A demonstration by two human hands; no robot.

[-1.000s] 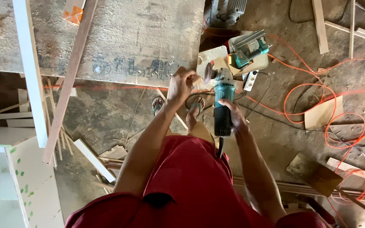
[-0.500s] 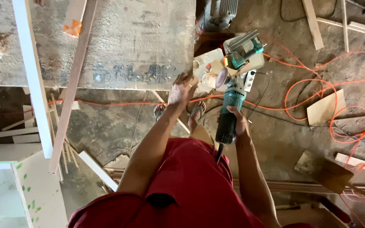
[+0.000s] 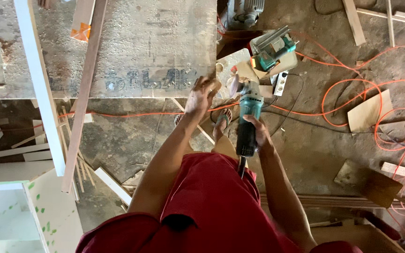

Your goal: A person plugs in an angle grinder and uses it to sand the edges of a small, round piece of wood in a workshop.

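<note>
Dusty grey floor (image 3: 315, 154) fills most of the view, with wood scraps lying about and a long orange cord (image 3: 380, 93) looping over it. At the top sits a big worn workbench (image 3: 151, 42), and a white board (image 3: 41, 89) and a thin brown wood strip (image 3: 83, 103) lean across its left part.

A person in a red shirt stands over all this. The right hand (image 3: 258, 133) is wrapped tight around the dark back end of a teal grinder (image 3: 248, 117). Its fingers are curled shut on the handle, and the tool's body sticks out past them, away from the person, with a pale round disc (image 3: 234, 84) at the far end. A black wire hangs down from the near end, below the fingers.

The left hand (image 3: 201, 96) is up by the near corner of the workbench, just beside the disc. Its fingers are bent in and pinch a small brownish piece (image 3: 215, 86), too small to tell what it is. The piece pokes out of the fingers toward the disc; I cannot tell if they touch.

Beyond the grinder, further from both hands, another teal power tool (image 3: 273, 49) sits on a pale block, with a white power strip (image 3: 281, 83) next to it
</note>
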